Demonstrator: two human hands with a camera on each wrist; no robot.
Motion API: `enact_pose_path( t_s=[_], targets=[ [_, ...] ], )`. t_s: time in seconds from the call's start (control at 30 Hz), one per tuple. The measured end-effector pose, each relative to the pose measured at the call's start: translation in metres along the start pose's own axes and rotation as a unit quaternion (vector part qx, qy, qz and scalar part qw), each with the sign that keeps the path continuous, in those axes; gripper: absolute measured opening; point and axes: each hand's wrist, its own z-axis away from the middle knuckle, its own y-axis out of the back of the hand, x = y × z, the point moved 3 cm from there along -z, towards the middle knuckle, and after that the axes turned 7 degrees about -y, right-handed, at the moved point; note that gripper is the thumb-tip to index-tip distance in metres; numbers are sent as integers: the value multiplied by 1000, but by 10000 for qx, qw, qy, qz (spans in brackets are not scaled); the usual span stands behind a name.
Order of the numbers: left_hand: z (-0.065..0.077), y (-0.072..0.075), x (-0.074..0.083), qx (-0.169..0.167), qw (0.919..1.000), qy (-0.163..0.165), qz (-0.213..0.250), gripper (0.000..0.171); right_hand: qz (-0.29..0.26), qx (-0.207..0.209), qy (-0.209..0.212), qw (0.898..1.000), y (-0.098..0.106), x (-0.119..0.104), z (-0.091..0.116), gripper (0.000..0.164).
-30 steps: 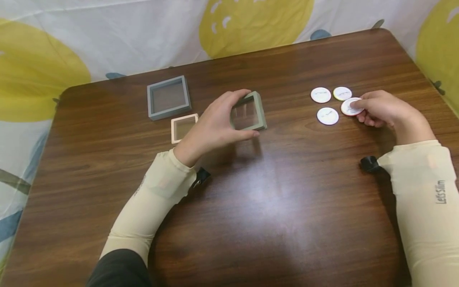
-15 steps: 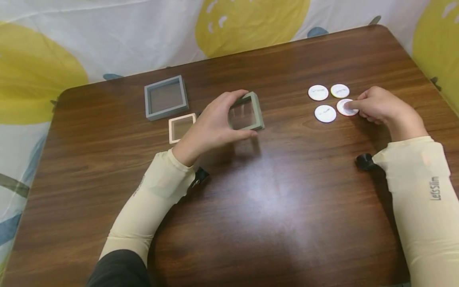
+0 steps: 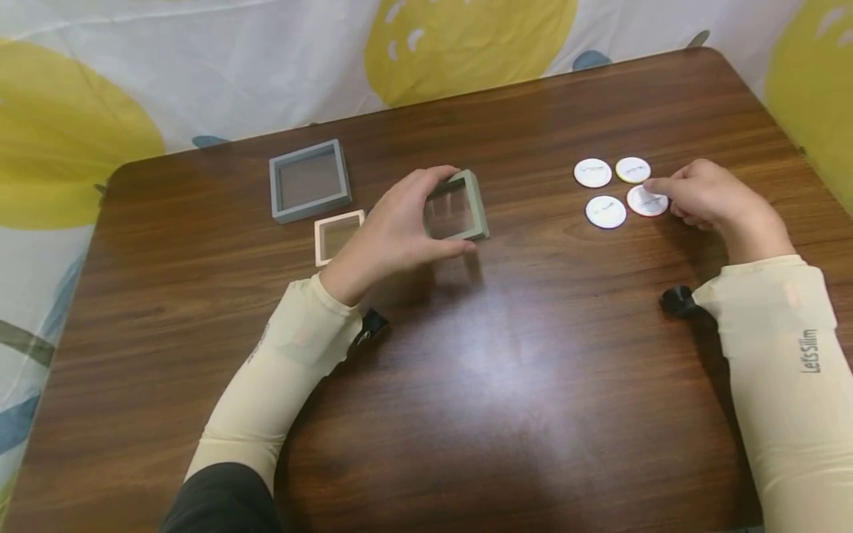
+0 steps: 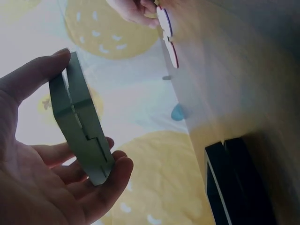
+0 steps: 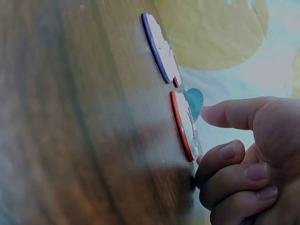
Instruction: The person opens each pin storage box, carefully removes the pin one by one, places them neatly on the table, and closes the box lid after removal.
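Note:
My left hand point(image 3: 389, 233) holds a small green display frame point(image 3: 477, 203) with a clear window, raised off the table and tilted. In the left wrist view, thumb and fingers grip the edges of the green frame point(image 4: 82, 119). My right hand point(image 3: 720, 203) is at a round white pin-back badge point(image 3: 646, 204) lying pin side up on the table. The right wrist view shows the thumb lifted apart from this red-edged badge point(image 5: 183, 122), the other fingers curled near its lower edge. Whether the index fingertip touches the rim is hard to tell.
Several badges lie in a loose group: one point(image 3: 592, 173) at back left, one point(image 3: 633, 169) at back right, one point(image 3: 606, 212) in front. A grey frame point(image 3: 313, 212) and a smaller cream frame point(image 3: 318, 244) lie left on the wooden table point(image 3: 533, 370). A patterned cloth point(image 3: 266, 59) hangs behind.
My right hand has lowered the badge to the table beside the others and let it go, its thumb lifting off. The left hand keeps holding the green frame in nearly the same place.

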Motion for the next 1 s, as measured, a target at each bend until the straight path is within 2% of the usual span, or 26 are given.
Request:
enact_pose_path(
  t_s=[0.2,0.43,0.57,0.67,0.87,1.0],
  targets=[
    [-3,12,-12,-43,9999,47,-88,86,39,16,-13,10000,1,-3,1,46],
    [4,32,-45,121,9965,821,87,89,-52,-39,38,10000,-8,-9,-4,45],
    [6,44,-59,115,9944,1050,-16,87,-27,2,63,10000,-10,-12,-5,43],
    [3,49,-64,126,9944,1039,-166,89,19,76,57,10000,-8,-13,-5,42],
    [-4,51,-69,161,9969,729,-256,87,15,113,63,9999,-6,-10,-2,44],
    [-8,52,-73,27,9973,650,-326,84,18,120,66,9999,-7,-11,-2,45]
  ],
)
